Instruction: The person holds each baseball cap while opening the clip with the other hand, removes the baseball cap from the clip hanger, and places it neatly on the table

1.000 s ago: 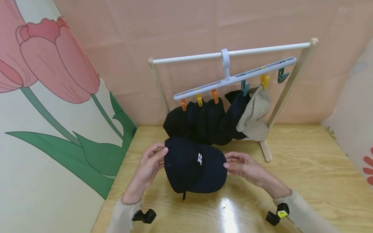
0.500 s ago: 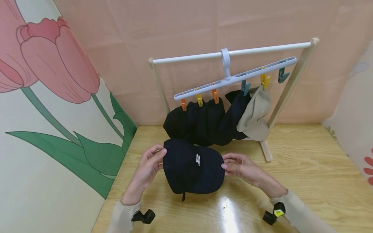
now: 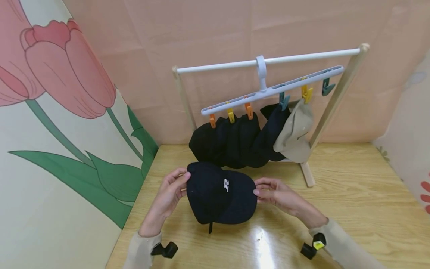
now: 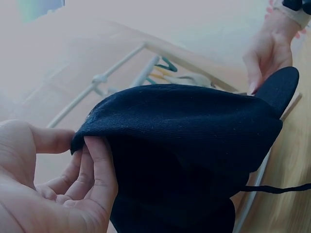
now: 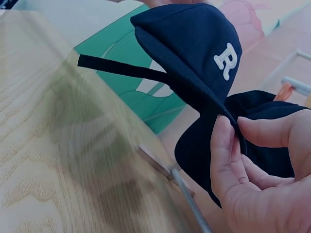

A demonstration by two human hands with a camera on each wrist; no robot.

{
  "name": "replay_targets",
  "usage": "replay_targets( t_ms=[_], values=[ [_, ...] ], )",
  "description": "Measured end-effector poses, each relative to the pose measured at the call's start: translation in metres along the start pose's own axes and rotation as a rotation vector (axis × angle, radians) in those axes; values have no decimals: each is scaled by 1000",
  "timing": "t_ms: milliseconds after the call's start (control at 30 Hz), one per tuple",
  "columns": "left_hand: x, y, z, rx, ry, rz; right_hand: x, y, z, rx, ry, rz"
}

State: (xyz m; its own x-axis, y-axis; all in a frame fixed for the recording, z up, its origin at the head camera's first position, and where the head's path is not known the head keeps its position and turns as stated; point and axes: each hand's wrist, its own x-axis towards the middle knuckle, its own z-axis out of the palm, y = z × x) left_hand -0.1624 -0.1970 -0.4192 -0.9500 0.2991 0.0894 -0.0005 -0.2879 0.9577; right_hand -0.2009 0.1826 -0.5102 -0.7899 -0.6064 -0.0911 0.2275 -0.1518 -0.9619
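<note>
A dark navy baseball cap [image 3: 209, 194] with a white letter R on its front is held above the table between both hands. My left hand [image 3: 171, 192] pinches the crown's edge between thumb and fingers, seen close up in the left wrist view. On the other side, my right hand [image 3: 277, 196] pinches the edge of the brim, thumb on top and fingers beneath. A thin dark strap [image 5: 124, 68] dangles from the cap's near side. Behind it, several black caps [image 3: 228, 142] and a beige cap [image 3: 293, 130] hang from coloured clips.
A pale blue clip hanger [image 3: 272, 90] hooks over the white bar [image 3: 312, 56] of a small wooden-legged rack and tilts up to the right. One dark green clip [image 3: 327, 87] at its right end holds nothing. Wood-grain table [image 3: 356, 194] extends below; a tulip-printed panel [image 3: 67, 149] stands left.
Held by both hands, the cap has shifted slightly left and down. My right hand has moved left with the brim; the hanging caps stay put.
</note>
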Motion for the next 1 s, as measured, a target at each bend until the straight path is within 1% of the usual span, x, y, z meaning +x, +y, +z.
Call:
replay_targets(
  t_ms=[300, 467, 600, 733, 1000],
  values=[
    [2, -4, -5, 21, 31, -39, 3, 6, -2, 22, -5, 38],
    [3, -8, -9, 23, 36, -52, 3, 7, -2, 42, -3, 38],
    [3, -13, -14, 21, 52, -75, 4, 9, 0, 53, 14, 41],
    [2, -20, -20, 20, 71, -99, 5, 11, 0, 57, 13, 40],
    [3, -30, -26, 7, 78, -126, 5, 13, 0, 66, 24, 38]
  ],
)
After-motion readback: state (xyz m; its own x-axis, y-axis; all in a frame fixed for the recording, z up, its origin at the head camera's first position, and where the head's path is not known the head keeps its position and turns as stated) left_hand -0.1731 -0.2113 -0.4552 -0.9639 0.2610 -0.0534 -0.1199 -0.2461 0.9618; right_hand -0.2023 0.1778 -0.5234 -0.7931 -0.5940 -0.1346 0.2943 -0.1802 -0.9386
